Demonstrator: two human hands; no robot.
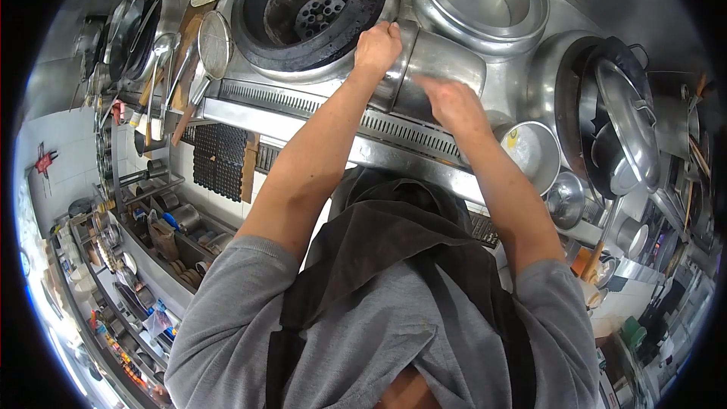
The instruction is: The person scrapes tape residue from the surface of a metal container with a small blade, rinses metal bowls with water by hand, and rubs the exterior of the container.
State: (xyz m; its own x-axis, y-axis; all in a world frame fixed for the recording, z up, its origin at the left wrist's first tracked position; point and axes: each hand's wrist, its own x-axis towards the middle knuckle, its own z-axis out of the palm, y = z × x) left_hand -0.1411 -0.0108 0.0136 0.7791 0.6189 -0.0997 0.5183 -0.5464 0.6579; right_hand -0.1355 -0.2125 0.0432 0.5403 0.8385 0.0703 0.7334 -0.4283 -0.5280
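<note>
A shiny stainless steel cylinder [447, 60], apparently a pot lying on its side, rests on the stove top between two burners. A seam or rim runs around it near its left end. My left hand [379, 47] is closed at that left end, its fingers curled over the edge. Over the front of the cylinder is my right hand [454, 104], fingers pointing left and slightly blurred; whether it touches the metal I cannot tell. Left of the cylinder is a black wok burner ring [250, 38] with a holed burner inside.
Behind the cylinder, a round steel burner ring [428, 4] holds a metal pan. A slotted drain [303, 102] runs along the stove front. A pale pot [534, 153], woks and a lid [625, 121] crowd the right. Strainers [214, 44] and ladles hang left, above shelves of kitchenware.
</note>
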